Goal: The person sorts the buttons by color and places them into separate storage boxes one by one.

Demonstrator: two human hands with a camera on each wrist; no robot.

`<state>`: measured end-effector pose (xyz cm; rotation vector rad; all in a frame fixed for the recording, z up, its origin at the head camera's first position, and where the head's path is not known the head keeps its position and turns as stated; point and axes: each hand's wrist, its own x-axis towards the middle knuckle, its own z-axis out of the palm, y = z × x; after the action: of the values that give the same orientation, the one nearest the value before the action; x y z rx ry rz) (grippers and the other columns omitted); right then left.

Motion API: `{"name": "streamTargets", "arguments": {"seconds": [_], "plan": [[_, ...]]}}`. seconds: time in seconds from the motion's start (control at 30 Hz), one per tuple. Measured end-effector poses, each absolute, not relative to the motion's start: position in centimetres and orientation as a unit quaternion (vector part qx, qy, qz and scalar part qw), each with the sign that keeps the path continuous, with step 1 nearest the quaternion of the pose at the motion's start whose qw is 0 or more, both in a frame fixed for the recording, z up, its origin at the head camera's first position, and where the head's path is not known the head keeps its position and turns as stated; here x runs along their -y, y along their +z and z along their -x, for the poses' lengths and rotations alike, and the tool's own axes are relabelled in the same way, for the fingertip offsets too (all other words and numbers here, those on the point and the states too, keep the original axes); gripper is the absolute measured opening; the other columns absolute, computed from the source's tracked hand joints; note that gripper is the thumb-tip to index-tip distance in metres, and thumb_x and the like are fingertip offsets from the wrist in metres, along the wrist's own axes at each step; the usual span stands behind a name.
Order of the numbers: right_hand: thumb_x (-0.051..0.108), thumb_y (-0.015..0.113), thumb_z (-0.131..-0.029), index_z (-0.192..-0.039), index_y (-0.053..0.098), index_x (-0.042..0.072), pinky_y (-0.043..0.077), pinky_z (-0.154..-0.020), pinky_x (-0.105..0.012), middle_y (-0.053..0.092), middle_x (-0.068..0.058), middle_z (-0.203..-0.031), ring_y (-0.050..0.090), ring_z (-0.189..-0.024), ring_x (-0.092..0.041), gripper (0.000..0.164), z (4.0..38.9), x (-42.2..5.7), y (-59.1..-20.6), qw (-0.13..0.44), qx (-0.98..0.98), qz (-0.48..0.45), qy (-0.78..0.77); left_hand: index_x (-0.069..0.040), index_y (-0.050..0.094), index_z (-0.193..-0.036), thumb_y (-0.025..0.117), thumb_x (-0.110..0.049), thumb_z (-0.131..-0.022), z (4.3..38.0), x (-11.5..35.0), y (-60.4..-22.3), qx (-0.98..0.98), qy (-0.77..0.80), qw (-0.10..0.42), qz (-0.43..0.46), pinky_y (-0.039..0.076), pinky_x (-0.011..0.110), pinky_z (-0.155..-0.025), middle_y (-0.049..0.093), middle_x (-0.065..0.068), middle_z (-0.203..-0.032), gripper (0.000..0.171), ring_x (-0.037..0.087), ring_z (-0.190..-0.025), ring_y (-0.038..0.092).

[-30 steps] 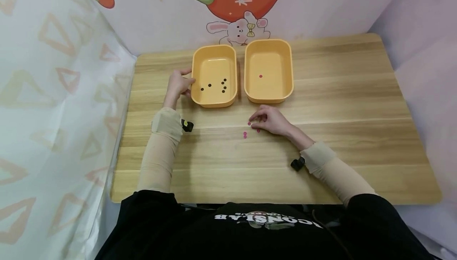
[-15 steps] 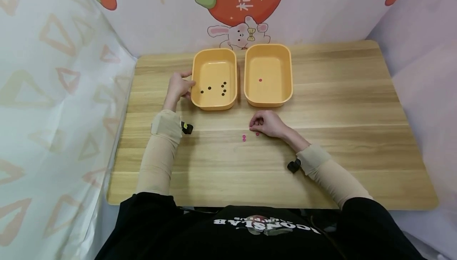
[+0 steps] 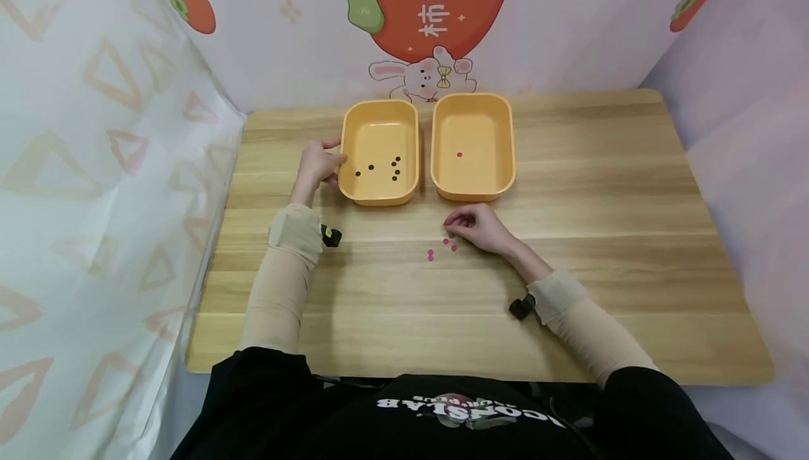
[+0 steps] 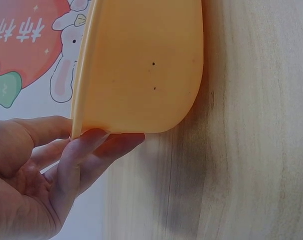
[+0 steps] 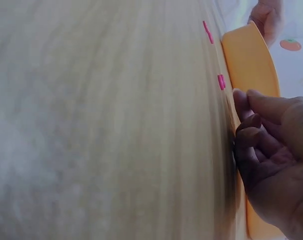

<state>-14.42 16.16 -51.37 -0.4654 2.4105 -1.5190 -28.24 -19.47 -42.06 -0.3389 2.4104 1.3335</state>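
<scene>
Right hand (image 3: 483, 228) curls (contents unclear) beside pink discs (image 3: 454, 248).

On the wall (image 3: 569, 31), a rabbit (image 3: 420, 81) was printed below a large persimmon (image 3: 468, 7); small persimmons (image 3: 199, 8) flanked them; a triangle-patterned sheet (image 3: 82, 214) hung leftward.

Couple of readable bits showing up here
Big red fruit (image 3: 468, 7) on the wall (image 3: 569, 31) is wearing a repeated white 柿 (image 3: 433, 20); black shirt (image 3: 354, 421) is sporting upside-down letters (image 3: 463, 415), roughly "CONSLAB", smaller lettering (image 3: 435, 399) coming out unreadable.
</scene>
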Motion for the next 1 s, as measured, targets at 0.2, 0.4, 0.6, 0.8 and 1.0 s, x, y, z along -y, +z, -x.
{"name": "streamTargets", "arguments": {"seconds": [0.2, 0.4, 0.6, 0.8, 1.0], "plan": [[0.000, 0.081, -0.098, -0.113, 0.081, -0.007, 0.058, -0.073, -0.011, 0.082, -0.025, -0.102, 0.073, -0.086, -0.011, 0.017, 13.7, -16.9, -51.2, 0.144, -0.813, 0.151, -0.543, -0.013, 0.052, -0.165, 0.065, -0.009, -0.109, 28.2, 19.5, -42.2, -0.852, 0.476, 0.182, 0.118, 0.066, 0.027, -0.049, 0.060, 0.034, -0.154, 0.057, 0.013, -0.047, 0.069], [0.000, 0.078, -0.100, -0.115, 0.080, -0.008, 0.059, -0.074, -0.011, 0.081, -0.026, -0.105, 0.073, -0.088, -0.009, 0.017, 13.1, -17.6, -51.2, 0.140, -0.806, 0.123, -0.562, -0.013, 0.051, -0.165, 0.065, -0.009, -0.109, 28.1, 19.5, -42.2, -0.853, 0.473, 0.183, 0.119, 0.065, 0.027, -0.048, 0.058, 0.033, -0.157, 0.058, 0.013, -0.046, 0.068], [-0.002, 0.077, -0.100, -0.114, 0.077, -0.012, 0.057, -0.065, -0.012, 0.080, -0.028, -0.100, 0.074, -0.083, -0.008, 0.018, 12.6, -18.3, -49.4, 0.086, -0.793, 0.107, -0.594, -0.013, 0.051, -0.165, 0.065, -0.009, -0.109, 28.1, 19.6, -42.1, -0.856, 0.471, 0.179, 0.118, 0.065, 0.028, -0.048, 0.058, 0.033, -0.157, 0.058, 0.013, -0.047, 0.069], [-0.005, 0.075, -0.100, -0.114, 0.073, -0.015, 0.046, -0.047, -0.014, 0.082, -0.021, -0.093, 0.077, -0.076, -0.015, 0.017, 13.1, -19.2, -47.6, 0.041, -0.776, 0.114, -0.619, -0.013, 0.052, -0.165, 0.066, -0.009, -0.109, 28.1, 19.5, -42.1, -0.856, 0.473, 0.176, 0.113, 0.066, 0.029, -0.049, 0.055, 0.032, -0.160, 0.058, 0.014, -0.048, 0.070], [-0.004, 0.072, -0.103, -0.118, 0.073, -0.014, 0.046, -0.045, -0.015, 0.083, -0.003, -0.086, 0.065, -0.061, -0.005, 0.018, 14.8, -19.9, -46.3, 0.010, -0.767, 0.108, -0.632, -0.012, 0.052, -0.164, 0.066, -0.009, -0.108, 28.1, 19.5, -42.3, -0.854, 0.477, 0.175, 0.111, 0.067, 0.030, -0.050, 0.057, 0.033, -0.158, 0.058, 0.015, -0.048, 0.071]]}}
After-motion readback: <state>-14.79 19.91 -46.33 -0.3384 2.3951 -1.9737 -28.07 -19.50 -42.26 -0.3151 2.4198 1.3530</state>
